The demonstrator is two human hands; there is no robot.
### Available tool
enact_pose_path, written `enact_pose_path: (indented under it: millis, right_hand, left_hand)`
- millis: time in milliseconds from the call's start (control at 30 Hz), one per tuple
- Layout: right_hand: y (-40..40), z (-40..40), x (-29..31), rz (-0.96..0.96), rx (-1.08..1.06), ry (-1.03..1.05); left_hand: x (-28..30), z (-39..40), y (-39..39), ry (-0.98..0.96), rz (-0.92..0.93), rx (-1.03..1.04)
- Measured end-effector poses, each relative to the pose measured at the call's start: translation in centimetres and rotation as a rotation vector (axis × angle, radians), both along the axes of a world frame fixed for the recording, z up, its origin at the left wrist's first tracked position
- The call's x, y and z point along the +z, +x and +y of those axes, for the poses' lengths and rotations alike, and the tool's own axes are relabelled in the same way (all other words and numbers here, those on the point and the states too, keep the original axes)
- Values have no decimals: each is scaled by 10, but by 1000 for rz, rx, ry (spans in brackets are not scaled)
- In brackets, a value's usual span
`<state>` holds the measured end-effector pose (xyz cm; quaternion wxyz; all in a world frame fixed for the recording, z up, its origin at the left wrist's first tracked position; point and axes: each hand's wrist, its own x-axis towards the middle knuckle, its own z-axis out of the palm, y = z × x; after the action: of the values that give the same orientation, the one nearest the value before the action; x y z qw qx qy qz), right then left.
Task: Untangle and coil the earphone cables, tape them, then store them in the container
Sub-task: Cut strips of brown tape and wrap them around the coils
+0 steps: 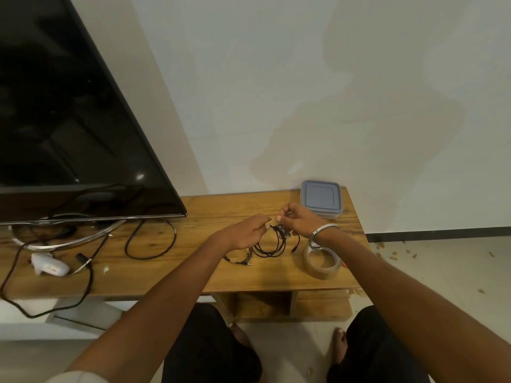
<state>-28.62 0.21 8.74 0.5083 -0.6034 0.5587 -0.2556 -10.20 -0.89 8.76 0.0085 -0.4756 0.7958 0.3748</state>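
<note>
Brown tape strip: you hold a short piece (pixel 273 223) stretched between your two hands, just above the coil, which is how it needs to sit to wrap the bundle.
Left hand: your left hand (pixel 243 233) pinches the near-left end of the strip with thumb and fingertips, keeping it taut so it doesn't fold onto itself.
Right hand: your right hand (pixel 300 221) pinches the other end and seems also to hold the top of the coil; the exact grip on the cable is too small to tell.
Earphone cable: the black coil (pixel 269 246) hangs from your hands and rests in loops on the surface, with loose plug ends (pixel 240 261) trailing to the left, so it looks coiled but not yet bound.
Tape roll: it (pixel 323 262) lies flat just right of the coil, under your right wrist, within easy reach for another piece.
Container: the grey-lidded box (pixel 320 199) sits at the far right corner of the wooden surface (pixel 193 261), lid on, so it will need opening before storing.
Elsewhere: a television (pixel 69 120) and its cords occupy the left.
</note>
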Motion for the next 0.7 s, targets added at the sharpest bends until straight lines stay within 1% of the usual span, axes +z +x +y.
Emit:
enact_pose_path:
  millis: [167, 367, 700]
  right_hand:
    - [1, 3, 4, -11, 15, 18]
    - [3, 3, 8, 25, 47, 22]
    - [4, 2, 10, 50, 51, -7]
  left_hand:
    - [0, 4, 2, -108, 36, -3]
    - [4, 10, 3, -124, 107, 43]
    - [-1, 11, 8, -168, 100, 17]
